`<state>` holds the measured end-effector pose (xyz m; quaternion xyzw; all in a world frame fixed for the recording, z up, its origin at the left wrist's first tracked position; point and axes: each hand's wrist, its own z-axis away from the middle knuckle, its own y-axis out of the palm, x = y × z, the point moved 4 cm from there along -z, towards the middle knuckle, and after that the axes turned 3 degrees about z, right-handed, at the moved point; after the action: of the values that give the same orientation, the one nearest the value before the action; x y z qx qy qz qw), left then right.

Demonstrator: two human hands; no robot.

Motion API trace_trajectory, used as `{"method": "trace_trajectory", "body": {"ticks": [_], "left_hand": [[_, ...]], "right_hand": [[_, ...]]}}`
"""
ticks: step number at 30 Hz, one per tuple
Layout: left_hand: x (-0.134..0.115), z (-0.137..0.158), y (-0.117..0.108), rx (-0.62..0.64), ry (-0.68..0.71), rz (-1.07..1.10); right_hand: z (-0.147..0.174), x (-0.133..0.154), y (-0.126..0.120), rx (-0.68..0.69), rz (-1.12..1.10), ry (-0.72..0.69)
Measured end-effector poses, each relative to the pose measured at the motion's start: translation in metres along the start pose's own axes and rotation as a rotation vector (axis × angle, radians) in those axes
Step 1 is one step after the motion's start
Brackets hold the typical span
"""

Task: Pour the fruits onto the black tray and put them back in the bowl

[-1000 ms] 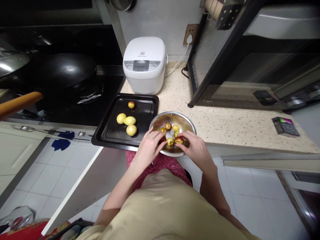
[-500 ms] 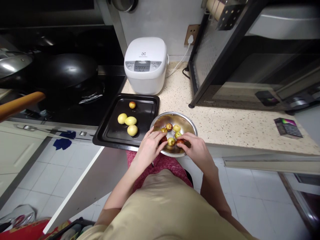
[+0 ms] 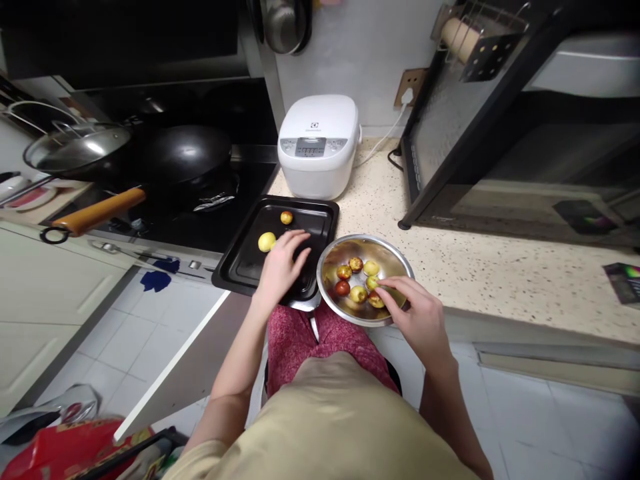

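My left hand [image 3: 282, 265] hovers over the black baking tray [image 3: 241, 261], its thumb and fingers apart and nothing visible in them. It hides part of the tray, where a yellow-green jujube [image 3: 267, 242] and a smaller brownish jujube [image 3: 287, 217] show. To the right, a steel bowl [image 3: 327, 303] holds several jujubes set roughly in a ring, among them a dark red jujube [image 3: 342, 288]. My right hand [image 3: 413, 308] reaches over the bowl's right rim. Its thumb and fingertips are drawn together on a red-and-yellow jujube [image 3: 376, 300], beside a greenish jujube [image 3: 372, 283].
Behind the tray stands a white rice cooker [image 3: 318, 150]. A black oven [image 3: 500, 160] takes up the right of the speckled counter [image 3: 453, 260]. On the left, a wok [image 3: 185, 153] sits on the stove, and an orange wooden handle [image 3: 100, 211] sticks out towards me.
My left hand has left the bowl and moved left over the tray, now covering where two jujubes lay. My right hand stays at the bowl. The view has shifted left.
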<state>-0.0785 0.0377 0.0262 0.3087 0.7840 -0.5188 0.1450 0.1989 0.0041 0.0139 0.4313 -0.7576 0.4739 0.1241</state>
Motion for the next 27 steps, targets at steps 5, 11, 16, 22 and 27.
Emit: {"method": "trace_trajectory", "body": {"ticks": [5,11,16,22,27], "left_hand": [[0.058,-0.047,-0.008,0.086,-0.108,-0.251],[0.087,-0.081,0.007,0.280,-0.158,-0.422],[0.093,-0.093,0.017,0.334,-0.160,-0.439],[0.079,-0.094,0.015,0.295,-0.140,-0.394],[0.022,-0.069,0.004,0.201,0.007,-0.209]], "right_hand": [[-0.001,0.004,-0.002,-0.040,-0.022,-0.034],[0.002,0.003,-0.008,-0.068,-0.028,-0.019],[0.005,0.002,-0.011,-0.073,-0.027,-0.002],[0.005,0.006,-0.013,-0.093,-0.037,-0.025],[0.003,0.010,-0.008,-0.122,-0.044,-0.036]]}}
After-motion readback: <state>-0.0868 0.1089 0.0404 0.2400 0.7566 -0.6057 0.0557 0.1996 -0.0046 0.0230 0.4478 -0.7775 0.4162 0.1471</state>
